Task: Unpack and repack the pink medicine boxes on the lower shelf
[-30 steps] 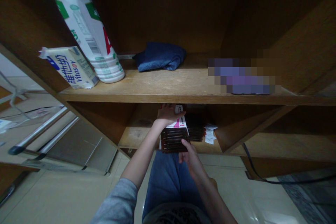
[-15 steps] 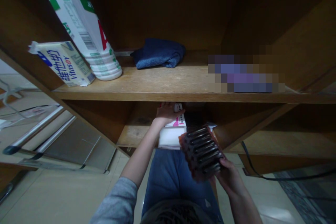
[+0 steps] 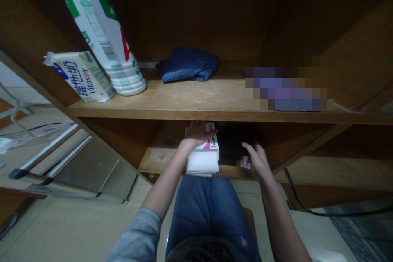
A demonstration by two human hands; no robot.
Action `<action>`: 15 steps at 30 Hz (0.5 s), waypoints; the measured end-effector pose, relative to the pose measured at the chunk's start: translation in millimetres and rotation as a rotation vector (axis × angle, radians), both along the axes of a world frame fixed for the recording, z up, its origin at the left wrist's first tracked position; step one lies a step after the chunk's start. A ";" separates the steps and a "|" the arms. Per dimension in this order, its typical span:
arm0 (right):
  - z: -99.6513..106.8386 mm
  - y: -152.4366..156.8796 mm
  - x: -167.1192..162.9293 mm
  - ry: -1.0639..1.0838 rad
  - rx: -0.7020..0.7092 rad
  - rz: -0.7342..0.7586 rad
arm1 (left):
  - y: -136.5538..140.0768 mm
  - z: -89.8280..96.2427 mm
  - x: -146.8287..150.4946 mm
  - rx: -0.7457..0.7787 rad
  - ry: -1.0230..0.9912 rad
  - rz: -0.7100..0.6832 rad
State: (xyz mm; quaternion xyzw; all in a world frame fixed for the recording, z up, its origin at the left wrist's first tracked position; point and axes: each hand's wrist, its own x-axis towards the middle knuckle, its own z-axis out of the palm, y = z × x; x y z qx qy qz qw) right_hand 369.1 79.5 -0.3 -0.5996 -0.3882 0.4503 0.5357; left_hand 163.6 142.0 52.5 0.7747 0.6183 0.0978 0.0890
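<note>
On the lower shelf (image 3: 159, 159) lies a stack of white boxes (image 3: 202, 159) whose top box has pink print. My left hand (image 3: 196, 133) rests on top of that stack, fingers curled over its far end. Just right of the boxes sits a pile of dark ribbed packs (image 3: 230, 147), deep in shadow. My right hand (image 3: 256, 159) grips the right edge of that pile, thumb on top. A small pale paper packet (image 3: 245, 165) shows under my right fingers.
The upper shelf (image 3: 196, 104) carries a tall white bottle (image 3: 104, 28), a soy milk carton (image 3: 81, 75), a folded blue cloth (image 3: 188, 64) and a blurred flat object (image 3: 285, 90). A black cable (image 3: 307, 206) trails on the tiled floor at right. Metal ladder rails (image 3: 52, 159) lie at left.
My right hand lifted the dark packs off the white boxes, swung them out to the right, then set them on the lower shelf beside the boxes. My left hand stayed put.
</note>
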 end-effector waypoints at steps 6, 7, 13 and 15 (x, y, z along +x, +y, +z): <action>-2.7 13.0 -14.9 0.007 0.014 0.033 | -0.3 -0.1 0.5 -0.001 -0.003 0.006; -3.0 14.4 -16.4 0.017 0.025 0.025 | -0.3 -0.1 0.4 0.000 -0.004 0.005; -6.4 21.0 -16.6 -0.012 -0.003 0.032 | -0.6 -0.4 -0.3 0.001 -0.008 0.005; -8.1 22.4 -14.0 -0.089 -0.033 0.050 | -0.5 -0.6 -0.5 0.002 -0.009 0.004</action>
